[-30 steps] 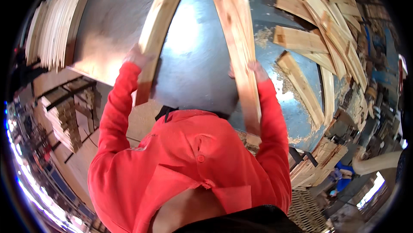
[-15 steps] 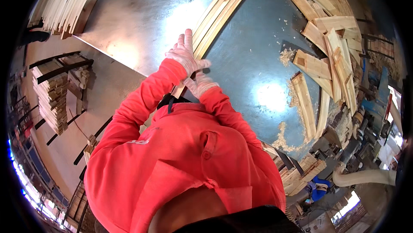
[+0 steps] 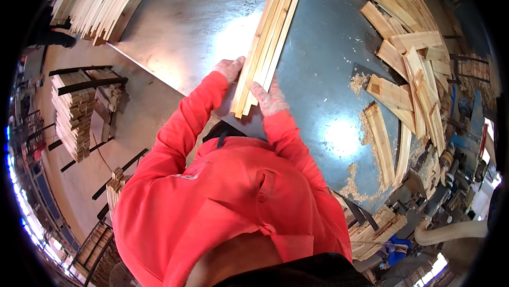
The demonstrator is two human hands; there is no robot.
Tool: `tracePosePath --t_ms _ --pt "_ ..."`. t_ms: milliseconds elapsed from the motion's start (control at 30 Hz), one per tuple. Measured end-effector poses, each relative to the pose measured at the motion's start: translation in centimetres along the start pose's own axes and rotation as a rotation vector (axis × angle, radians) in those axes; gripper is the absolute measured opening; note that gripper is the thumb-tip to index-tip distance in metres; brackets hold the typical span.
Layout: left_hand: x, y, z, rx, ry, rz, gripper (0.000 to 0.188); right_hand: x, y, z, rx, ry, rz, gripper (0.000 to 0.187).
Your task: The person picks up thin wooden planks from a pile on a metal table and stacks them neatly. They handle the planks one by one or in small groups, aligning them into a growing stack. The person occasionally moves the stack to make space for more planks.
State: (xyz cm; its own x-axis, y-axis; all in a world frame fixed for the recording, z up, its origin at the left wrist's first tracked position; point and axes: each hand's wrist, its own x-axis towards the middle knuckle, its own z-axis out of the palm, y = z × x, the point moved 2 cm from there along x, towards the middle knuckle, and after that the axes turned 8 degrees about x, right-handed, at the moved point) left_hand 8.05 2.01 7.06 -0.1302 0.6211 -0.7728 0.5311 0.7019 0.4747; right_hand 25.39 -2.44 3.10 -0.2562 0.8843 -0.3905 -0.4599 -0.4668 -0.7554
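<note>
Several long, narrow wooden strips point(image 3: 268, 38) lie side by side as a bundle on the metal tabletop point(image 3: 318, 54), their near ends slightly uneven and close to my body. My left hand point(image 3: 231, 68) is closed against the bundle's left side, its fingers partly hidden by the wood. On the right side my right hand point(image 3: 271, 100) grips the near part, thumb on top and fingers down along the edge. Both hands look pale and dusty or thinly gloved.
A large stack of strips point(image 3: 106, 1) stands at the far left corner. Offcut boards point(image 3: 419, 85) pile up on the right, with sawdust point(image 3: 359, 82) beside them. More stacked wood point(image 3: 71, 117) sits on a rack at left. A ribbed hose point(image 3: 450, 232) runs at lower right.
The strips have come nearer to me and turned more lengthwise. My hands, which were close together with the left fingers stretched out, now hold the bundle from both sides.
</note>
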Motion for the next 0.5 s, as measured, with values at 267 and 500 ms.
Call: tracePosePath --t_ms 267,500 --pt "-2.9 4.0 4.8 0.464 0.454 -0.042 0.103 -2.7 -3.9 1.0 -1.114 -0.225 0.283 0.094" --pt "-2.5 2.1 -1.0 0.274 0.452 -0.026 0.112 -3.6 -2.0 -3.7 -0.964 0.06 -0.117 0.082"
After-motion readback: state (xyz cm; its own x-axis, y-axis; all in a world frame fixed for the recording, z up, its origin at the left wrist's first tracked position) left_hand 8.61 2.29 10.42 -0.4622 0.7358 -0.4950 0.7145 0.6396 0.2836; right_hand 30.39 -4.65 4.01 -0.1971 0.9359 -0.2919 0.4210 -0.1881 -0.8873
